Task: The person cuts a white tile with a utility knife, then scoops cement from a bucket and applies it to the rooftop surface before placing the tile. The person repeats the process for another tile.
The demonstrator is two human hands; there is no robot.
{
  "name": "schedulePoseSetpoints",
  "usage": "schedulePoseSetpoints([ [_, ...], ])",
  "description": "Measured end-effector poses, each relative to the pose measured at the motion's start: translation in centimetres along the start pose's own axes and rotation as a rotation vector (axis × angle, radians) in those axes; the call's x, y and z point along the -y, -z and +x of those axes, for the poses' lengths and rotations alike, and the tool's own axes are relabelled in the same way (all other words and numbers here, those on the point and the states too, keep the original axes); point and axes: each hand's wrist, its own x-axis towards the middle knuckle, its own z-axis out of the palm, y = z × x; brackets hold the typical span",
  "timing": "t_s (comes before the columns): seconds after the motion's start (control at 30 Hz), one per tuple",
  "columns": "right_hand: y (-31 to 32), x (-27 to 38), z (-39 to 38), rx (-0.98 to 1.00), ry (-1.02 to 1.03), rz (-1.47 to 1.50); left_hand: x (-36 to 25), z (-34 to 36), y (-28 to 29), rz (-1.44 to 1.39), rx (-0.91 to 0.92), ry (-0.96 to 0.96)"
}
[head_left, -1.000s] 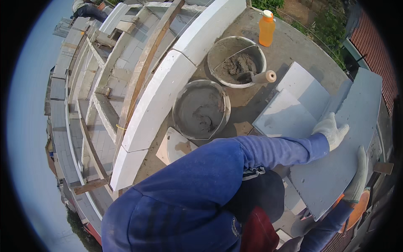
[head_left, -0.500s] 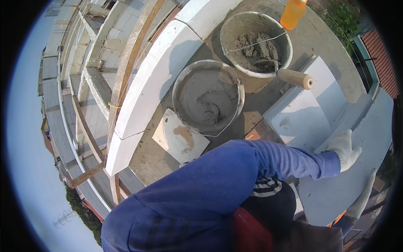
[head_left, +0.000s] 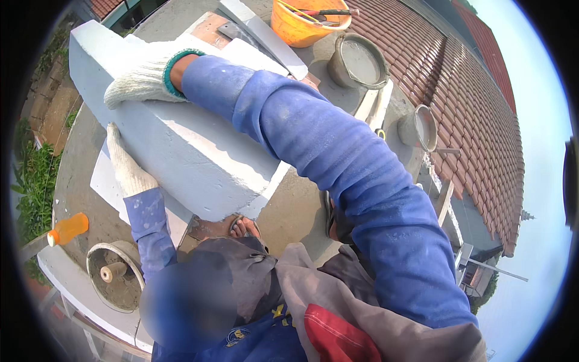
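Observation:
A large, pale aerated concrete block [head_left: 199, 145] lies slantwise in front of me, its near end close to a bare foot [head_left: 245, 227]. My right hand [head_left: 142, 81], in a white knit glove with a green cuff, grips across its upper side near the far left end. My left hand [head_left: 128, 161], also gloved, presses along the block's left side with fingers extended. Some fingertips are hidden against the block. Another white block [head_left: 107, 178] shows partly beneath it. Left of my left sleeve stands a mortar bucket [head_left: 93, 288] with a wooden trowel handle [head_left: 113, 272] sticking out.
An orange bottle [head_left: 71, 228] lies by the left edge, near a white block wall [head_left: 78, 283]. Beyond my right arm are an orange tub of tools [head_left: 286, 29], a dark bucket [head_left: 339, 69], a smaller bucket [head_left: 410, 130] and a tiled roof [head_left: 422, 66].
The view has swung round sharply. Both hands stay on the pale block, which now appears at upper left instead of lower right. The mortar bucket and bottle now show at lower left.

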Motion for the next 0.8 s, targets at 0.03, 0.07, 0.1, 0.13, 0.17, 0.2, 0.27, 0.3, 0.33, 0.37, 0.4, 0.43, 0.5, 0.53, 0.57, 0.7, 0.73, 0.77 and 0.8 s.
schedulePoseSetpoints([
  [0.03, 0.2, -0.2, -0.2, -0.026, -0.010, -0.032, 0.3, -0.3, -0.3, -0.014, 0.034, -0.009],
  [0.07, 0.7, -0.1, -0.2, -0.056, -0.015, -0.052, 0.1, -0.5, 0.3, 0.032, 0.063, -0.060],
  [0.1, -1.2, 1.7, 0.4, -0.064, 0.016, -0.026, -1.2, 0.3, 3.3, 0.095, 0.025, -0.141],
  [0.13, -2.1, 1.8, 0.4, -0.100, 0.019, 0.003, -2.0, 0.1, 3.8, 0.111, -0.023, -0.110],
  [0.17, -2.5, 0.1, 0.4, -0.175, 0.004, 0.012, -1.3, -0.5, 2.6, 0.112, -0.007, -0.082],
  [0.2, -2.0, 0.2, -0.8, -0.172, -0.029, 0.077, -1.6, -1.1, 2.2, 0.119, -0.019, -0.076],
  [0.27, -0.7, -1.2, -4.5, -0.204, -0.106, 0.170, -0.7, -1.9, 0.5, 0.128, -0.006, -0.043],
  [0.3, 0.4, -1.2, -6.2, -0.223, -0.096, 0.200, -1.1, -2.3, 0.2, 0.130, -0.009, -0.049],
  [0.33, 1.7, -1.3, -8.1, -0.239, -0.089, 0.229, -1.2, -2.7, -0.4, 0.131, -0.013, -0.051],
  [0.37, 2.7, -2.3, -10.5, -0.261, -0.105, 0.264, -0.7, -3.6, -1.7, 0.107, 0.002, -0.056],
  [0.4, 3.5, -3.1, -12.9, -0.315, -0.118, 0.275, 0.1, -3.8, -1.7, 0.178, 0.062, -0.109],
  [0.43, 4.4, -4.1, -15.7, -0.371, -0.136, 0.284, 1.0, -3.7, -1.6, 0.245, 0.127, -0.159],
  [0.5, 7.6, -3.1, -20.0, -0.329, -0.057, 0.308, -1.1, -4.3, -1.3, 0.311, 0.192, -0.255],
  [0.53, 9.0, -3.7, -22.6, -0.356, -0.059, 0.261, -0.8, -4.8, -2.3, 0.315, 0.248, -0.218],
  [0.57, 10.1, -4.2, -25.3, -0.389, -0.067, 0.211, -0.3, -5.4, -3.4, 0.320, 0.312, -0.177],
  [0.7, 13.2, -7.9, -34.4, -0.525, -0.080, 0.008, 1.9, -9.6, -11.3, 0.390, 0.601, 0.237],
  [0.73, 13.8, -8.8, -36.7, -0.552, -0.073, -0.042, 2.8, -10.5, -12.9, 0.441, 0.653, 0.291],
  [0.77, 14.6, -8.6, -39.4, -0.539, -0.128, -0.022, 3.5, -12.8, -14.7, 0.498, 0.686, 0.334],
  [0.8, 14.5, -9.3, -41.8, -0.579, -0.164, -0.048, 5.0, -14.9, -16.4, 0.553, 0.730, 0.395],
])
